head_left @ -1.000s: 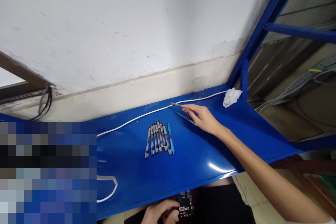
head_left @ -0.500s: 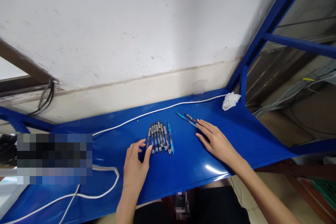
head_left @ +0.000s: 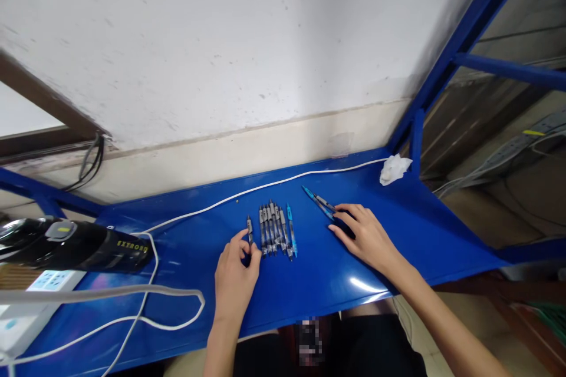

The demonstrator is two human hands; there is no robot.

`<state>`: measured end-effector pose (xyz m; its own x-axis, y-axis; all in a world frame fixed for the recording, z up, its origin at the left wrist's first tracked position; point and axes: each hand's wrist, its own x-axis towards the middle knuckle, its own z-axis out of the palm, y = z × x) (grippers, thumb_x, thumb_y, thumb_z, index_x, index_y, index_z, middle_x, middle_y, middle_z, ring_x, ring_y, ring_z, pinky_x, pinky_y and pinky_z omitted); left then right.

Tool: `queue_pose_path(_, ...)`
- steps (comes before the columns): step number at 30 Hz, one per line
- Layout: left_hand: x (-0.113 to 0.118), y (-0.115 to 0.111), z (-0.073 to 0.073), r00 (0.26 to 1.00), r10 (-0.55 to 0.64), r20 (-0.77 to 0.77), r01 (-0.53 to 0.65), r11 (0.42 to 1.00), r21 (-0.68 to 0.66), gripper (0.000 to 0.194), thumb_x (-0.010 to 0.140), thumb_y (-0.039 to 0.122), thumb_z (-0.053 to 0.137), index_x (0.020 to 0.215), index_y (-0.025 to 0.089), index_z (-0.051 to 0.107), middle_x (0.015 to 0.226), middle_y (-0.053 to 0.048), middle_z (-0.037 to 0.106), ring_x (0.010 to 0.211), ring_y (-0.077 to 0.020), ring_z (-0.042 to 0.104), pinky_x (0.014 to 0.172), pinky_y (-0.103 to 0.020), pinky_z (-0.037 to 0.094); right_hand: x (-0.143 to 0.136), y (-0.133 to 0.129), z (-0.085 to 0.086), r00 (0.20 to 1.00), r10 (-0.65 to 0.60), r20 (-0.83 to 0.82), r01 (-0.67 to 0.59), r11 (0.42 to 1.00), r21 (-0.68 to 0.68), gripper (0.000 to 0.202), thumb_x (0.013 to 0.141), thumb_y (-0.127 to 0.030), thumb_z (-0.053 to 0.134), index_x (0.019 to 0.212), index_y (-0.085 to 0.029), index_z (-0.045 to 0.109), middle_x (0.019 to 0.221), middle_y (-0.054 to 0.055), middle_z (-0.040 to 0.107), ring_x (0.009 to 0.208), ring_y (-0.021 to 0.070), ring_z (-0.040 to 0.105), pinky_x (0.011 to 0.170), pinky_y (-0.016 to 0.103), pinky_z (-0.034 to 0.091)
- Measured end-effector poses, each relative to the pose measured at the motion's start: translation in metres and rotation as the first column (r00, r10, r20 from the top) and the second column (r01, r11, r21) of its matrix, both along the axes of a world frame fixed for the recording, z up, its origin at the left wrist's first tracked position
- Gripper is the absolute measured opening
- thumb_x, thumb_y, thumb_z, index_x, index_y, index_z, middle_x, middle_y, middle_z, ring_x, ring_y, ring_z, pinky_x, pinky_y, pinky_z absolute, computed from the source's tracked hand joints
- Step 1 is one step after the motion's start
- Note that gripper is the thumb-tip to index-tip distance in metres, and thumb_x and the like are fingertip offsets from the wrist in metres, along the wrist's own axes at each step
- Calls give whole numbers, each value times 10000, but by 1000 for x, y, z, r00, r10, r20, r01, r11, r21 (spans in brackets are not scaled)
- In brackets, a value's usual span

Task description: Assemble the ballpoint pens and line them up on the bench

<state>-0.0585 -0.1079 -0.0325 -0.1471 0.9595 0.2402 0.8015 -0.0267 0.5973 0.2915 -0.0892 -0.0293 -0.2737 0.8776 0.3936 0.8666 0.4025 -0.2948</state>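
Observation:
Near the middle of the blue table, my left hand point(head_left: 237, 268) pinches a grey-and-black pen point(head_left: 250, 228) between thumb and fingers, its lower end partly hidden. Just to the right of it lies a row of several grey-and-black pens point(head_left: 275, 227), side by side, with a bright blue pen point(head_left: 292, 230) along the row's right edge. My right hand point(head_left: 366, 234) has its thumb and fingers closed around the near ends of a slanted blue pen point(head_left: 313, 195) and a grey pen point(head_left: 325, 202) beside it. The fingers partly cover those ends.
A white cable point(head_left: 265, 184) runs along the back to a crumpled tissue point(head_left: 395, 169). At left lie a black bottle point(head_left: 101, 247), a white power strip point(head_left: 26, 321) and a looped cable point(head_left: 190, 324). Blue frame posts point(head_left: 415, 141) and a wall point(head_left: 247, 41) bound the table.
My left hand has closed on the leftmost pen and drawn it left, apart from the row. Under my right hand, the grey pen and the blue pen have come closer together.

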Motion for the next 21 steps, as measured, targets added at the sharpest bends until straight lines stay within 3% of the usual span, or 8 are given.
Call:
queue_pose_path(3,3,-3,6,994,1,111,-5,999,36,495,1026,472,590,1442,204,610,895,-13,665,858,-220,675,866,-368,561,-12,10,2,997,-76,-2,76,997,-8,294,1084,-493,632,1131,-208,687,1249,149,706,1082,320,677,904,464,538)
queue_pose_path(8,8,-14,15,982,-20,187,-12,986,169,500,1071,424,591,1521,212,551,967,-28,671,790,-174,614,834,-327,554,-24,14,-5,993,-112,-44,113,994,12,175,1089,-370,575,1022,-217,624,1177,137,697,1004,299,657,870,434,505)
queue_pose_path(13,4,-20,14,976,-58,209,-3,960,281,463,1098,352,574,1544,230,539,1083,-75,666,947,-201,679,904,-338,578,-18,-6,-15,983,-117,-141,125,991,49,160,1024,-339,619,903,-242,580,1196,135,693,1068,314,655,917,457,515)
queue_pose_path(18,-1,-19,15,982,-75,176,8,936,351,342,1112,288,547,1440,257,640,1180,-91,667,1113,-224,694,987,-354,578,-23,-21,-5,975,-160,-156,173,982,75,159,1027,-386,630,1078,-236,648,1263,156,682,1136,358,664,954,513,532)
queue_pose_path(21,-4,-18,14,979,-78,190,0,926,378,238,1109,276,555,1300,243,692,1222,-99,673,1168,-238,681,1010,-372,572,-38,-48,8,955,-124,-268,160,981,114,173,1038,-314,629,1199,-255,652,1220,145,699,1117,348,693,942,509,553)
